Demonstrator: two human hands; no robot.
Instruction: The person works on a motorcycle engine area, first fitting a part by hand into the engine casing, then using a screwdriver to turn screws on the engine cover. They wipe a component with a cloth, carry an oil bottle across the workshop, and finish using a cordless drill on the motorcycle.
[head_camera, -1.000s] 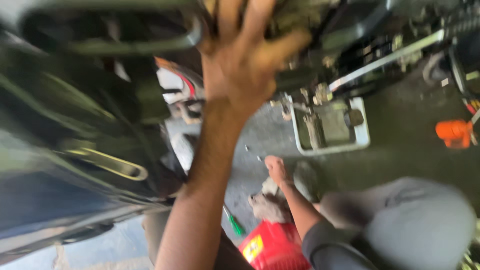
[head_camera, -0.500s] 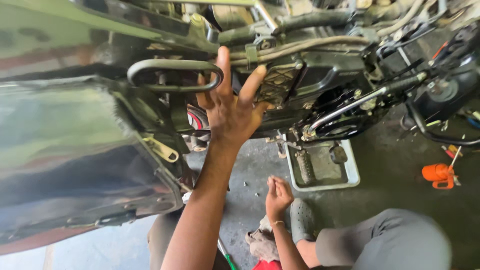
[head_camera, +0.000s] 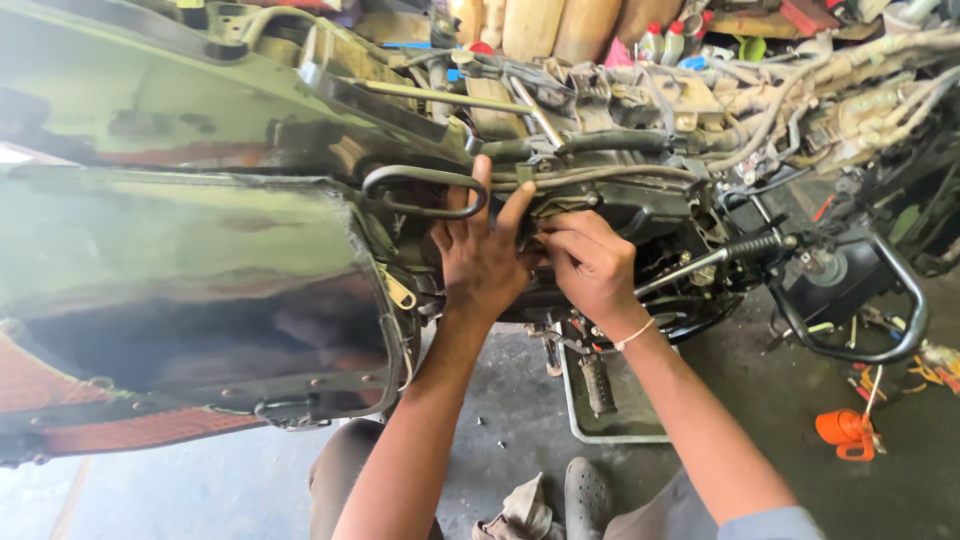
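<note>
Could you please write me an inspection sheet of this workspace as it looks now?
Surface: grey concrete floor, stained, with small bits scattered.
Job's things: stripped motorcycle frame on its side; green panel at left; looped grab bar.
Clutter: grey tray holding a footpeg; orange funnel; rag; bottles at the back.
Hands: left hand lies flat against the frame by the grab bar, fingers spread; right hand has its fingers curled at the frame, what they pinch is hidden.
Cables: hoses and wires run along the top.
Surroundings: black crash bar at right.
</note>
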